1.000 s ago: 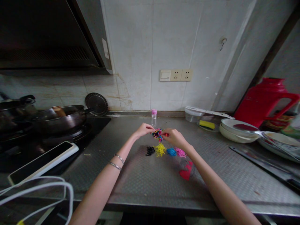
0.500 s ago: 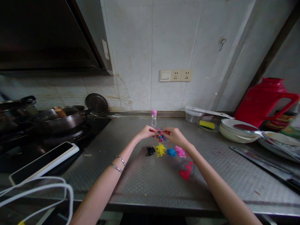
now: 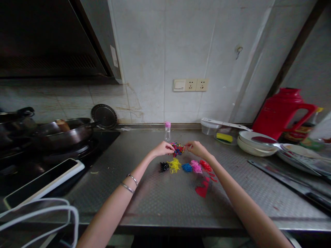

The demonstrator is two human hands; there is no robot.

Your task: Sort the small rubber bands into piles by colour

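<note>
A mixed heap of small coloured rubber bands [image 3: 178,148] lies on the metal counter between my hands. My left hand [image 3: 163,148] touches its left edge with the fingers pinched together. At the right edge, my right hand [image 3: 197,149] is also pinched; whatever is between either hand's fingertips is too small to make out. Nearer me, sorted piles form a row: black bands [image 3: 163,167], yellow bands [image 3: 174,165], blue bands [image 3: 187,167], pink bands [image 3: 196,166] and red bands [image 3: 205,165]. A clear bag with red print [image 3: 203,188] lies below the red pile.
Behind the heap stands a small clear bottle with a pink cap [image 3: 167,131]. On the left are a stove with a pan [image 3: 64,132] and a white-edged device [image 3: 43,182]. To the right are bowls [image 3: 256,144], a yellow sponge [image 3: 224,137], a knife [image 3: 287,182] and a red thermos [image 3: 281,112].
My hands have moved slightly apart at the mixed heap. The red bands beside my right forearm now show more fully. The whole view has shifted a little.
</note>
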